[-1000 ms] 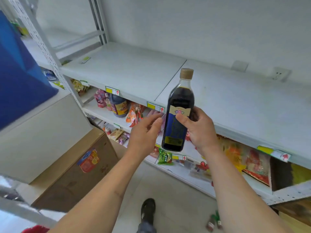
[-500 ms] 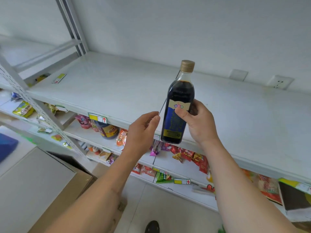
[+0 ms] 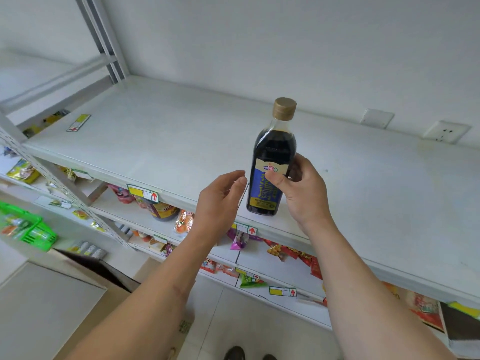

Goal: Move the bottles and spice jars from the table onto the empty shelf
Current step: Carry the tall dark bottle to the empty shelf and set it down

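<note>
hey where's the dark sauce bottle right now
In the head view, the dark sauce bottle is upright at the front edge of the empty shelf, right of centre, gripped by the right hand, with the left hand open beside it.

The bottle (image 3: 272,162) was glossy dark glass with a matt gold cap (image 3: 284,108); the shelf (image 3: 161,141) was smooth painted metal.

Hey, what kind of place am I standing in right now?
Probably a small grocery shop: metal shelving with price tags on its edges, snack packets below, and a green shopping basket.
</note>
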